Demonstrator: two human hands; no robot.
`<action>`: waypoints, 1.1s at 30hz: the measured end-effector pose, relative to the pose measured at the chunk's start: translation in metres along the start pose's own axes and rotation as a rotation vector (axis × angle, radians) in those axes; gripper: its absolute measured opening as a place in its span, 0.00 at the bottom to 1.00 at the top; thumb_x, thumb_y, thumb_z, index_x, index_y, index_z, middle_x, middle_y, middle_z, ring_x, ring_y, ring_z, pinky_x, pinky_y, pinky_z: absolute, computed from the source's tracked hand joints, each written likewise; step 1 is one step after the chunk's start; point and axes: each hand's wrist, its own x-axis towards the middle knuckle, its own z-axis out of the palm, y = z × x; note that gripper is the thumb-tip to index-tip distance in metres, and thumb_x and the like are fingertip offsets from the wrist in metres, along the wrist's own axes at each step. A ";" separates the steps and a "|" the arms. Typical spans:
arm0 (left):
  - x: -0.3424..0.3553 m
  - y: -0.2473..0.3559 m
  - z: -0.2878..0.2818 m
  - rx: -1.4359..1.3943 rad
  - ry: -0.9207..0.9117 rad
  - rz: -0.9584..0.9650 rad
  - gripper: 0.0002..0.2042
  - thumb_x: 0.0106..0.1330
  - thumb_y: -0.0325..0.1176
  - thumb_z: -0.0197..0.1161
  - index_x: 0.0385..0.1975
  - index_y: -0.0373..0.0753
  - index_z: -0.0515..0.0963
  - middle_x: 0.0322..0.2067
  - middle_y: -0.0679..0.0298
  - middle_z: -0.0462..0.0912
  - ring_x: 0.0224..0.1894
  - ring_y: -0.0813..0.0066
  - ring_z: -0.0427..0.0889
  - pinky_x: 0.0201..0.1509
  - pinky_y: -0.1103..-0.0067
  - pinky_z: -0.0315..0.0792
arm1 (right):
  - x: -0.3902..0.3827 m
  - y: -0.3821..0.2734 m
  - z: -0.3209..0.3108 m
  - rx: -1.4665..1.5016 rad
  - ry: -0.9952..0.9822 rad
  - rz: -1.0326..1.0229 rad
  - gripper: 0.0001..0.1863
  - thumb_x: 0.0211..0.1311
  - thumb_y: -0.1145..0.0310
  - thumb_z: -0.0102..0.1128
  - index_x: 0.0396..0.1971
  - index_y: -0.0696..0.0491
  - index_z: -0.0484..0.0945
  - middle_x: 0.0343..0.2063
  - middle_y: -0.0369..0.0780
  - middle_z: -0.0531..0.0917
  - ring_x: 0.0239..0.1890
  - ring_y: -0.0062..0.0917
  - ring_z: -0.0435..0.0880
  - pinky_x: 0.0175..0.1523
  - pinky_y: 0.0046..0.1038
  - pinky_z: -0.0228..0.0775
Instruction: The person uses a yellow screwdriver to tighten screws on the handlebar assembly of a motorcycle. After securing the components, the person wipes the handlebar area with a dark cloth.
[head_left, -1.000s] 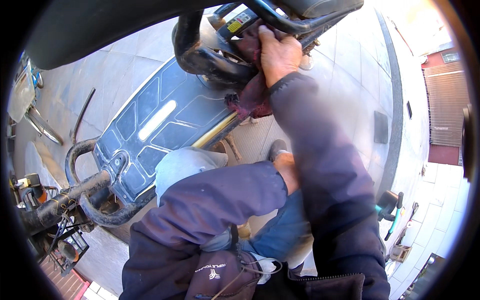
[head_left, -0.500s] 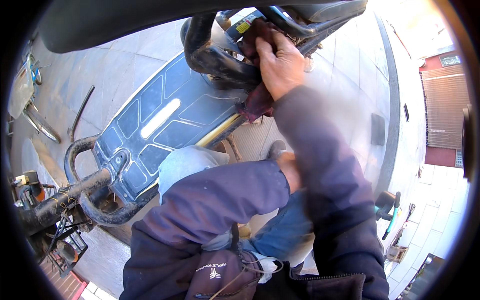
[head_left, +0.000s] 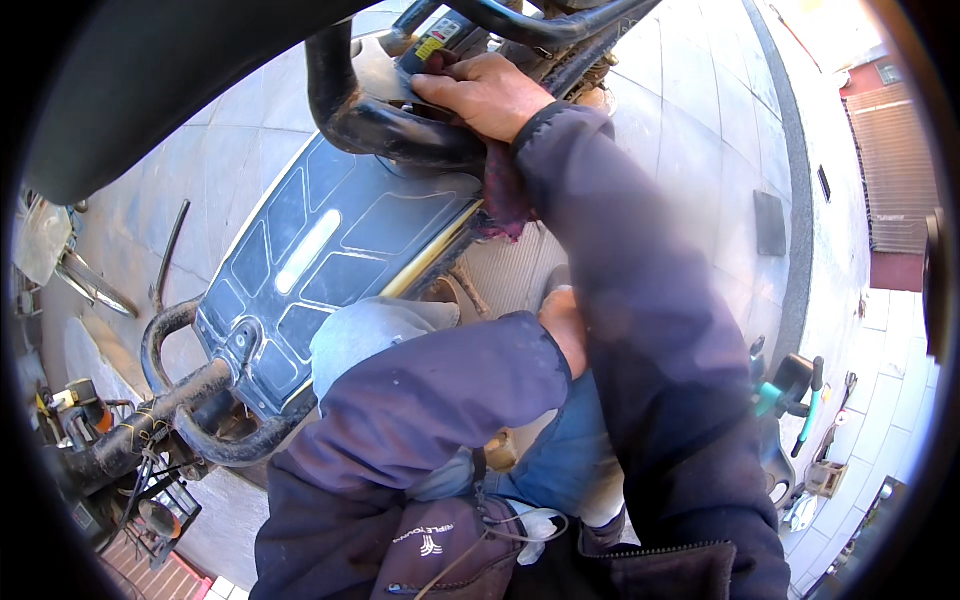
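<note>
A dark red rag [head_left: 508,195] is bunched under my right hand [head_left: 488,95], whose fingers close on it. That hand presses against the scooter's frame beside a dark part with a yellow label [head_left: 432,45]. The loose end of the rag hangs past the thick black tube [head_left: 400,135] and over the edge of the footboard. My left hand [head_left: 566,330] rests low near my knee, partly behind my right sleeve; its fingers are hidden. The blue-grey footboard [head_left: 370,215] with pale outlined panels stretches left of my hands.
A black steering column [head_left: 175,385] with curved bars joins the footboard at lower left. The dark seat [head_left: 130,120] overhangs the upper left. A bicycle wheel [head_left: 95,285] and a thin bar [head_left: 172,245] lie beyond. Teal-handled tools [head_left: 808,410] stand at right.
My right hand has shifted slightly toward the yellow-labelled part with the rag. The view has moved a little, so the scooter appears lower and further left. My left hand stays near my knee.
</note>
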 end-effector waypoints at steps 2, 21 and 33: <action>-0.001 -0.003 -0.002 0.286 0.000 0.101 0.12 0.65 0.31 0.49 0.46 0.37 0.72 0.44 0.57 0.77 0.45 0.61 0.77 0.48 0.69 0.70 | -0.005 -0.002 0.001 -0.089 0.076 -0.075 0.22 0.59 0.56 0.61 0.41 0.61 0.81 0.27 0.41 0.83 0.30 0.24 0.79 0.44 0.24 0.70; 0.000 0.027 0.010 1.358 -0.226 0.050 0.18 0.62 0.33 0.56 0.53 0.39 0.73 0.53 0.55 0.74 0.58 0.57 0.70 0.62 0.68 0.63 | -0.028 -0.012 0.013 -0.209 0.434 -0.331 0.13 0.57 0.65 0.60 0.38 0.56 0.81 0.23 0.47 0.82 0.26 0.32 0.83 0.36 0.29 0.74; -0.007 0.007 0.000 0.366 0.042 0.127 0.08 0.60 0.21 0.54 0.37 0.33 0.77 0.37 0.57 0.80 0.39 0.64 0.79 0.41 0.75 0.72 | 0.006 -0.040 0.025 -0.254 0.195 -0.367 0.15 0.48 0.64 0.57 0.36 0.51 0.84 0.32 0.50 0.83 0.39 0.44 0.81 0.51 0.37 0.71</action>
